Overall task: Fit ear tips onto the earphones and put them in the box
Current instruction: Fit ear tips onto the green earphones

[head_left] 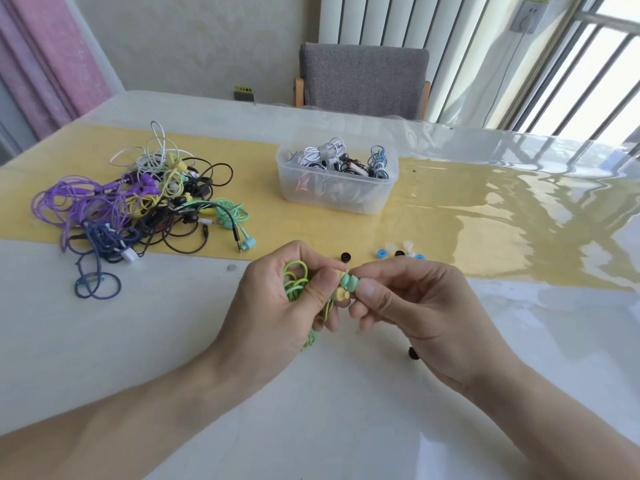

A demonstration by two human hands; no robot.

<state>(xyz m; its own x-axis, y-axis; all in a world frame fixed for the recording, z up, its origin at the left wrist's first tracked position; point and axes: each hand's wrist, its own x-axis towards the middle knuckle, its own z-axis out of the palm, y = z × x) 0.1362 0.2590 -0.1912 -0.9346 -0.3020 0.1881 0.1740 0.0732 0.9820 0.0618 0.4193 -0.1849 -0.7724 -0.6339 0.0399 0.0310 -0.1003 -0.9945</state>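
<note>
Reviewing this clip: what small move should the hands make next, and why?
Probably push the mint-green ear tip, pinched by the right hand, onto the bare yellow earbud nozzle held by the left hand; the tip sits just above the nozzle, seemingly not yet seated.

One view only, from a head-worn wide-angle camera. It looks forward and steeply down across the table from the near edge. The forearms enter from the bottom corners; the left hand and right hand meet just below frame centre, close to the lens. Farther off, mid-frame, lie the cable pile to the left and the box near centre. The far edge of the table, a chair, the wall and a radiator fill the top. A barred window sits top right. Straight lines bow toward the frame edges. No second view is supplied.
</note>
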